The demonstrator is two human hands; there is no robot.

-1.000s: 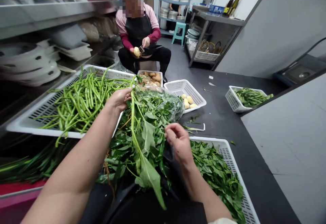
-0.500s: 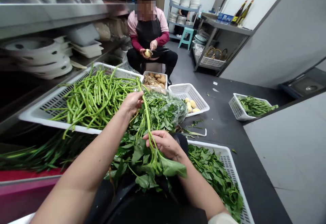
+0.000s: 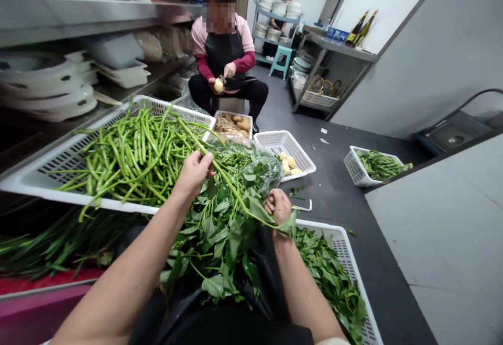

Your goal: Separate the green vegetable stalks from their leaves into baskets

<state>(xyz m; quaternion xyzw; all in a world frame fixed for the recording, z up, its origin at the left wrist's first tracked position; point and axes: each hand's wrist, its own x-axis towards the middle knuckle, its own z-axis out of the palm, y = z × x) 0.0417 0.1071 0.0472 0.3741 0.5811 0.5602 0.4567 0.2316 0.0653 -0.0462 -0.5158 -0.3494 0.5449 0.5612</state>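
My left hand is closed round a long leafy green stem, which slants down to the right. My right hand is curled into a fist beside the stem's leafy end; what its fingers hold, if anything, is hidden. A broad leaf hangs across that wrist. Under both hands, a heap of leafy greens covers my lap. To the left, bare green stems fill a white basket. Plucked leaves lie in another white basket at lower right.
Ahead, a seated person holds a peeler against a potato. Between us stand a box of potatoes and peelings and a basket with peeled potatoes. A steel shelf runs along the left. Another basket of greens is at right.
My right hand has moved up and right from the lower stem and closed into a fist. My left hand has shifted slightly left and down, and the stem now leans more.
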